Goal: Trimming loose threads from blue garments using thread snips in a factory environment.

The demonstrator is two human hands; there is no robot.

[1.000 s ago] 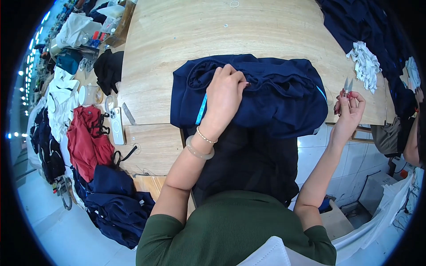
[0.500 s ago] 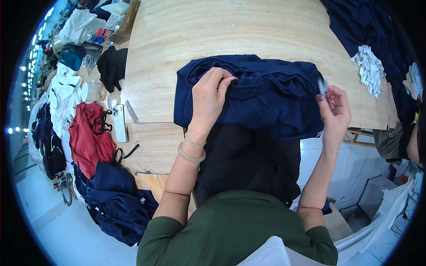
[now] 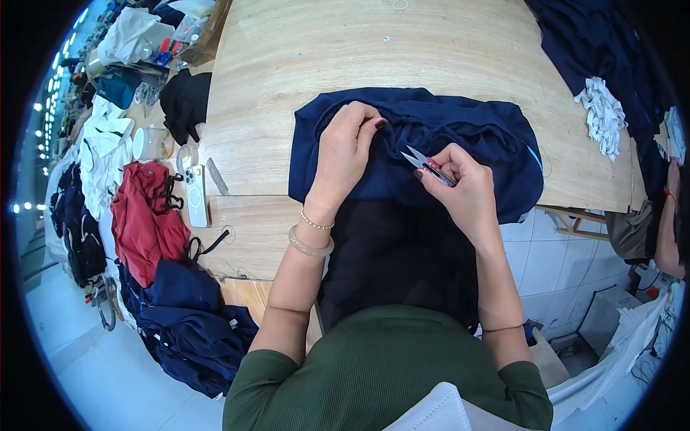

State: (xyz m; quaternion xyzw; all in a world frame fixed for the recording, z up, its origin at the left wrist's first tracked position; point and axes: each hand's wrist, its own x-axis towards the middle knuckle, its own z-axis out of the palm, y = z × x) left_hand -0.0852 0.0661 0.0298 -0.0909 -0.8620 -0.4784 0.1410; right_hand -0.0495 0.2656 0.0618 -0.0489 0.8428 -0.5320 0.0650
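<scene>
A dark navy garment [image 3: 402,176] lies bunched at the table's near edge, its gathered band folded along the upper part. My left hand [image 3: 348,147] pinches the cloth of this garment near its upper left, thumb against fingers. In my right hand [image 3: 463,187] is a pair of thread snips [image 3: 431,168], held low over the garment's middle. The two pointed blades are spread apart and aim up and left toward my left hand. A light blue strip [image 3: 535,156] shows at the garment's right edge.
At left on the wooden table [image 3: 309,43] lie a phone [image 3: 195,197], a metal ruler [image 3: 217,176] and a red garment [image 3: 147,223]. White cloth scraps [image 3: 602,118] and more navy cloth [image 3: 596,43] sit at right. Another person's arm [image 3: 670,223] shows at the far right.
My right hand has come left with the snips, from the garment's right edge to above its middle. My left hand keeps its pinch in nearly the same place.
</scene>
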